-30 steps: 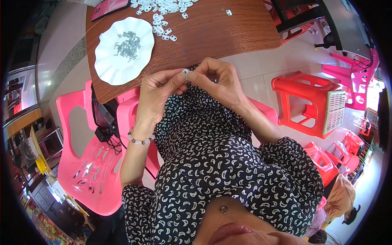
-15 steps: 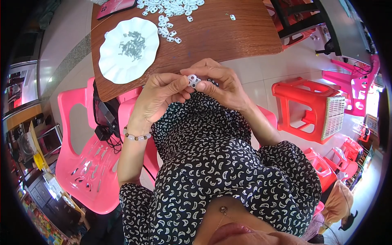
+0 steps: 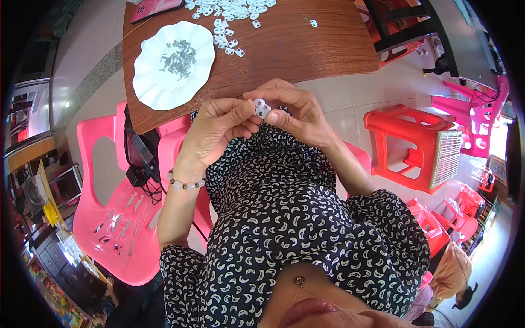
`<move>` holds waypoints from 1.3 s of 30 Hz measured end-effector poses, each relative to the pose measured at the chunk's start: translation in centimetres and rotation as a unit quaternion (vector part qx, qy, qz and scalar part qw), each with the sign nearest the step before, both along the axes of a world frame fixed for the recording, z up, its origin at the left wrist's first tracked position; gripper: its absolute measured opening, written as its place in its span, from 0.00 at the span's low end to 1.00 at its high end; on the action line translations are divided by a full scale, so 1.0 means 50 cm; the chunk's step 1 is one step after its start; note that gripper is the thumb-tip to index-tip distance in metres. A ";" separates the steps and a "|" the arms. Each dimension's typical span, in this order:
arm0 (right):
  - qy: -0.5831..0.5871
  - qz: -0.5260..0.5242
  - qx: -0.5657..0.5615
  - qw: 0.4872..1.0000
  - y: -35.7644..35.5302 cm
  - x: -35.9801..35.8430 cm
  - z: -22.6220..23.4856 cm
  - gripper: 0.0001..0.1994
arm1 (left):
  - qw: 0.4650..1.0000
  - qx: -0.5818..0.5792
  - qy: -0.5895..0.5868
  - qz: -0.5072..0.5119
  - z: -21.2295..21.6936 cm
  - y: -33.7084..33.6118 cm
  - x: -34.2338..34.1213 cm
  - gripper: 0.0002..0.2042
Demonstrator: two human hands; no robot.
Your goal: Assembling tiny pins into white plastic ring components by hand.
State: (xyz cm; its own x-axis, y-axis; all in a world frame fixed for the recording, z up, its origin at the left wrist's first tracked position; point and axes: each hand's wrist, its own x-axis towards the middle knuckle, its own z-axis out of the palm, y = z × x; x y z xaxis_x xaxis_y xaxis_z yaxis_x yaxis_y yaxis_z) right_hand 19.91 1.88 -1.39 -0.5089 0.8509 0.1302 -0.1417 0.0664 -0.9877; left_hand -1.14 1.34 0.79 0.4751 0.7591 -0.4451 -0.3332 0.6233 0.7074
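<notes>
Between my fingertips, just off the table's near edge, is a small white plastic piece with round holes (image 3: 261,108). My left hand (image 3: 225,120) pinches it from the left with thumb and fingers. From the right, my right hand (image 3: 298,113) grips the same piece, thumb against its lower side. Whether it is one part or two joined parts is too small to tell. Beyond my hands, a white wavy-rimmed plate (image 3: 150,82) holds a heap of small grey pins (image 3: 179,59). Many similar white holed pieces (image 3: 232,10) lie in a loose pile at the table's far side.
The brown wooden table (image 3: 306,52) carries a pink case (image 3: 156,7) at its far left and a lone white piece (image 3: 313,23) on the right. A pink chair (image 3: 117,235) with a black bag (image 3: 141,153) stands left; red stools (image 3: 404,145) stand right.
The white piece has turned slightly between my fingers, showing its holes more plainly. Both hands keep their grip in nearly the same place.
</notes>
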 end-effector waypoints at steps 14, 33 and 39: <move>0.037 0.000 0.018 0.999 -0.006 -0.015 -0.012 0.22 | 0.999 0.019 0.041 0.010 0.017 -0.009 0.014 0.11; 0.083 -0.030 0.087 0.992 -0.012 -0.022 -0.023 0.24 | 0.999 -0.015 0.013 0.035 0.038 -0.027 0.029 0.07; 0.133 -0.001 0.039 0.990 -0.018 -0.024 -0.007 0.24 | 1.000 -0.016 0.012 0.023 0.052 -0.029 0.032 0.08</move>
